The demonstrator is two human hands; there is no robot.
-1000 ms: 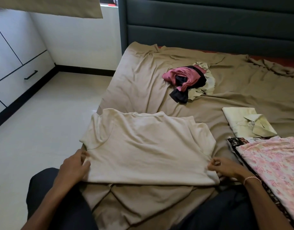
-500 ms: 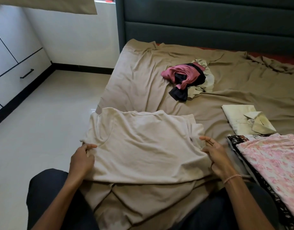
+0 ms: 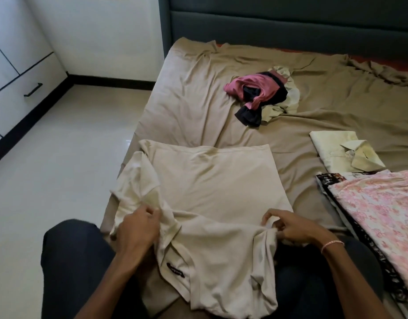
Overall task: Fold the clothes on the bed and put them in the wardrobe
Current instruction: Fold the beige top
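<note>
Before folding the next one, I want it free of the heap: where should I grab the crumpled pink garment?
Pinch the crumpled pink garment at its raised top fold, coming from above. It lies tangled atop the black cloth and pale cloth, so lifting there likely peels it free.

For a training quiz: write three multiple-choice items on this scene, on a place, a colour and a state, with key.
1. The crumpled pile lies: A. in a basket; B. on the bed, beyond the beige T-shirt; C. on a chair.
2. The folded collared shirt is: A. pale yellow; B. blue; C. red.
3. The left hand and right hand: A. hang idle; B. grip the beige T-shirt; C. hold a hanger.
Key: B, it sits mid-bed; A, its cloth shows pale yellow; B, fingers of both curl into the cloth.
</note>
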